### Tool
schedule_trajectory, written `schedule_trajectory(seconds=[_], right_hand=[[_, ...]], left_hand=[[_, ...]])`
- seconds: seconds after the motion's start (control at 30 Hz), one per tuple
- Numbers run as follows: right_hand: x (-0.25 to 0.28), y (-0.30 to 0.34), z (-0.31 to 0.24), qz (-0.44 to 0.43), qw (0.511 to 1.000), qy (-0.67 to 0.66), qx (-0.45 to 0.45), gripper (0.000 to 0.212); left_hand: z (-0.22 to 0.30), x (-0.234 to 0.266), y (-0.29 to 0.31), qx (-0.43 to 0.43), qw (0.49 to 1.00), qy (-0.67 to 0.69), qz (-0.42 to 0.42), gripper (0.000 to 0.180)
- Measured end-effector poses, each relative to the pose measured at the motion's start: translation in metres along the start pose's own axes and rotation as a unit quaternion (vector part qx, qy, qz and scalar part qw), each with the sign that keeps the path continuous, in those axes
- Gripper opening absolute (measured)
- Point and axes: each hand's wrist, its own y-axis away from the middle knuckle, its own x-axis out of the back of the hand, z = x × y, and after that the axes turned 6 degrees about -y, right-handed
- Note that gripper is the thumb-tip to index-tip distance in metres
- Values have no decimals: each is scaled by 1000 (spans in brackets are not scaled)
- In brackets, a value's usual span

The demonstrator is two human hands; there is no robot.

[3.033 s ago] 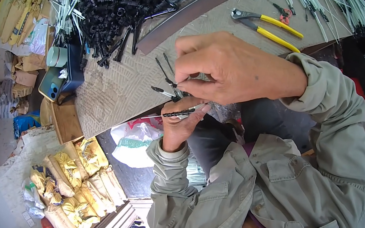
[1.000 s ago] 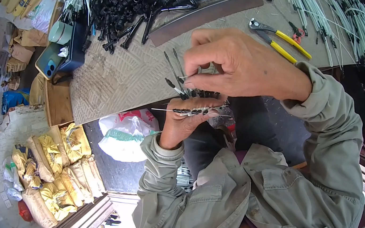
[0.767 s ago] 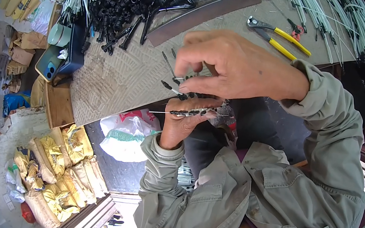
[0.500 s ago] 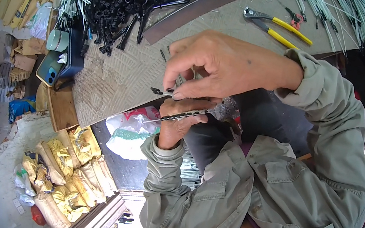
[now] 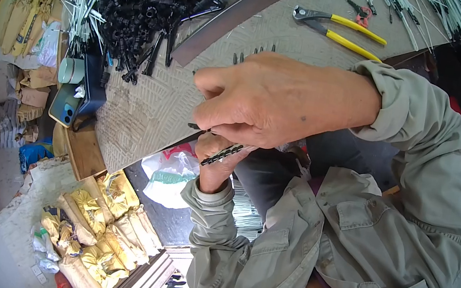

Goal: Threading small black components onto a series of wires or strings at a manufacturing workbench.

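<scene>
My left hand (image 5: 215, 144) is closed around thin pale rods whose black tips (image 5: 223, 155) line up in a slanting row across the fingers. Just above it and partly covering it, my right hand (image 5: 274, 98) has its thumb and fingers curled together in a pinch. A small black tip (image 5: 193, 126) shows beside those fingertips; the rest of that piece is hidden by the hand. Behind my right knuckles, several short black ends (image 5: 254, 50) stick out over the table.
The patterned tabletop (image 5: 139, 111) carries a large heap of black plastic fittings (image 5: 138, 3), a brown metal strip (image 5: 238, 18), yellow-handled pincers (image 5: 345, 30) and red-handled scissors (image 5: 363, 17). White rods (image 5: 402, 14) lie at the far right. A phone (image 5: 64, 108) sits at the left edge, above wrapped packages (image 5: 102, 232).
My right hand has moved slightly left and down, its fingers closing more tightly over my left hand. The view has shifted a little. Several black ends now show behind the right hand.
</scene>
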Motion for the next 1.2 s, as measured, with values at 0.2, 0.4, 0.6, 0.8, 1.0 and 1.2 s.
schedule_trajectory(seconds=[0.2,0.4,0.6,0.8,1.0,1.2], right_hand=[[1,-2,7,-3,995,-90,-31,12],[-5,4,7,26,959,-248,-136,14],[-2,0,9,52,979,-182,-81,12],[3,2,10,39,977,-195,-77,12],[3,5,10,46,979,-188,-61,10],[1,5,10,67,976,-203,-31,10]], left_hand=[[-3,-2,2,6,1000,-25,16,14],[-6,-4,3,6,1000,3,22,17],[-6,-17,6,-3,990,41,132,28],[-28,-30,13,-58,978,121,158,65],[-27,-30,17,-36,980,74,182,86],[-23,-28,15,-22,985,108,133,93]])
